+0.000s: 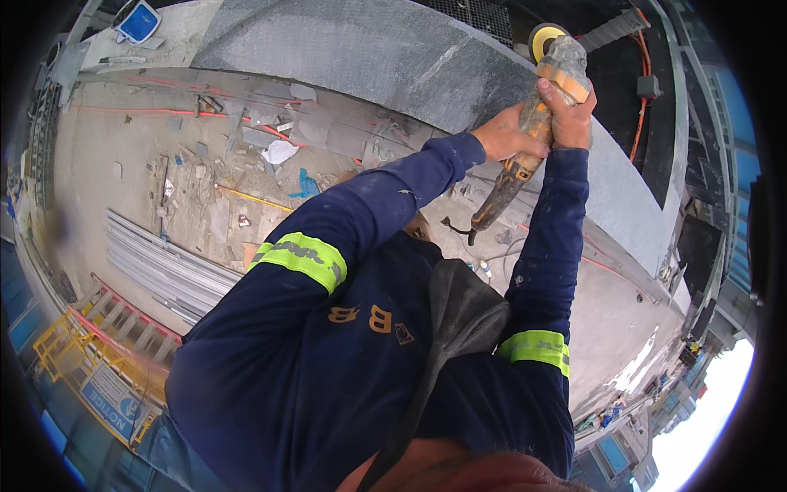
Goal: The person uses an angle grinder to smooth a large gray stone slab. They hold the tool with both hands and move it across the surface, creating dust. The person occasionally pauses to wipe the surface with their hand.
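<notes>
Both my hands are wrapped round an orange and grey, dust-covered angle grinder (537, 125). My left hand (510, 136) is closed on the body from the left. My right hand (570, 116) grips nearer the head, its thumb along the top. At the far end sits a yellow disc (543, 39), over the far edge of a grey stone slab (467, 82). Towards me the grinder's tail slants down, and a short dark cord (459, 228) hangs from it. Whether the disc touches the slab cannot be made out.
Rubble and offcuts (238, 164) litter the ground on the left, with an orange cable (176, 111) across it. Metal profiles (156, 258) lie stacked near a red-railed ladder (131, 320). A blue and white bucket (138, 23) stands far left; a grey hose (611, 31) runs far right.
</notes>
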The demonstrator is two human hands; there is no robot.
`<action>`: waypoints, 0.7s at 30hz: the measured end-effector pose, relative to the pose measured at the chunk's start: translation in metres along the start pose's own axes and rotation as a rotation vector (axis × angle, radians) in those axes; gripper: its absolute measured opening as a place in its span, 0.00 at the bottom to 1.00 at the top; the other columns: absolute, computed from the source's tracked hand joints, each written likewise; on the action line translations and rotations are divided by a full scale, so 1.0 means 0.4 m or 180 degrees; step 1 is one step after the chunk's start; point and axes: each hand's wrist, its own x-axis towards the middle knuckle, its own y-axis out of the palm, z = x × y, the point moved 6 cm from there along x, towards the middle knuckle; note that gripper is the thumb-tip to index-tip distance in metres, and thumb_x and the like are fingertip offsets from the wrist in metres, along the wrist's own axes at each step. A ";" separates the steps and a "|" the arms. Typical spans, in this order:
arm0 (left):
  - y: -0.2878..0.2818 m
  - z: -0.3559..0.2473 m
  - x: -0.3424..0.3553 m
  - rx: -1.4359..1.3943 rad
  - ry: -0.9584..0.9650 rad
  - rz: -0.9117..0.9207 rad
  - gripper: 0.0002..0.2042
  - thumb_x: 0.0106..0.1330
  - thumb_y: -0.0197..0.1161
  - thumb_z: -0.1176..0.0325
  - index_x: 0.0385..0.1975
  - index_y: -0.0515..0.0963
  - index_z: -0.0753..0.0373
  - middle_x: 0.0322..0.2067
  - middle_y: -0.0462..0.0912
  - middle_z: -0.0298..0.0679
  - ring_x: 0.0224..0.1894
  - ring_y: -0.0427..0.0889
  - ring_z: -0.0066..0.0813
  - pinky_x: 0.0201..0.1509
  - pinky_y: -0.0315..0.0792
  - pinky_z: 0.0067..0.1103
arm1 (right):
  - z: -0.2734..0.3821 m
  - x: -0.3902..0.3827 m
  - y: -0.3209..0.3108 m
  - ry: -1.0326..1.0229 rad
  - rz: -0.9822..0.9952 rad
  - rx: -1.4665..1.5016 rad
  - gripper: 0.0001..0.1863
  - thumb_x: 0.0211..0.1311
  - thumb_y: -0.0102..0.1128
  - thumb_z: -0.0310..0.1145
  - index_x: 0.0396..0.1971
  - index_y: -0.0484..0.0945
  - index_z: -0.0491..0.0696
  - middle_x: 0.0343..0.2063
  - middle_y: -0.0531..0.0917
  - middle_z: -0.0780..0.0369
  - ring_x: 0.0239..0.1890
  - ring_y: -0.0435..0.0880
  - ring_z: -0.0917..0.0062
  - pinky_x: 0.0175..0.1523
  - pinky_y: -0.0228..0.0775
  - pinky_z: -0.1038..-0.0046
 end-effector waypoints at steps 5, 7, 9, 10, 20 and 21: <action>0.000 0.009 0.006 -0.0100 -0.0037 0.0049 0.32 0.52 0.71 0.74 0.58 0.64 0.68 0.47 0.78 0.41 0.50 0.79 0.30 0.57 0.72 0.27 | -0.009 0.000 -0.006 0.0058 -0.0108 -0.0113 0.53 0.42 0.82 0.41 0.62 0.57 0.33 0.51 0.75 0.50 0.52 0.77 0.68 0.58 0.71 0.69; 0.001 0.008 0.008 -0.0041 -0.0011 0.0074 0.32 0.52 0.71 0.74 0.58 0.65 0.68 0.47 0.78 0.41 0.50 0.79 0.29 0.57 0.72 0.27 | -0.001 -0.006 -0.012 0.0076 -0.0171 -0.0256 0.52 0.42 0.82 0.41 0.62 0.59 0.34 0.52 0.75 0.51 0.53 0.77 0.68 0.58 0.71 0.69; 0.004 0.008 0.006 -0.0070 -0.0041 0.0060 0.31 0.52 0.71 0.74 0.57 0.65 0.68 0.47 0.79 0.41 0.50 0.79 0.29 0.57 0.72 0.27 | 0.010 -0.010 -0.015 0.0109 -0.0217 -0.0348 0.51 0.42 0.81 0.41 0.61 0.60 0.34 0.51 0.76 0.52 0.52 0.77 0.68 0.58 0.71 0.69; 0.005 0.007 0.004 -0.0114 -0.0081 0.0041 0.31 0.52 0.71 0.74 0.57 0.66 0.68 0.46 0.79 0.41 0.50 0.79 0.29 0.57 0.72 0.27 | 0.017 -0.011 -0.013 0.0116 -0.0247 -0.0410 0.50 0.42 0.81 0.41 0.61 0.60 0.34 0.50 0.76 0.52 0.52 0.77 0.68 0.58 0.70 0.69; 0.038 -0.069 -0.046 -0.0479 0.0042 -0.0184 0.34 0.47 0.74 0.74 0.55 0.65 0.73 0.45 0.79 0.44 0.49 0.80 0.32 0.56 0.73 0.26 | 0.104 -0.038 0.014 0.0249 0.0190 -0.0343 0.39 0.46 0.78 0.37 0.56 0.66 0.38 0.45 0.79 0.57 0.45 0.80 0.72 0.52 0.73 0.70; 0.040 -0.079 -0.054 -0.0469 0.0064 -0.0219 0.34 0.47 0.74 0.74 0.55 0.65 0.73 0.45 0.79 0.44 0.49 0.80 0.32 0.56 0.73 0.27 | 0.109 -0.039 0.019 0.0284 0.0246 -0.0254 0.38 0.47 0.78 0.37 0.55 0.66 0.38 0.45 0.79 0.57 0.45 0.80 0.73 0.52 0.73 0.70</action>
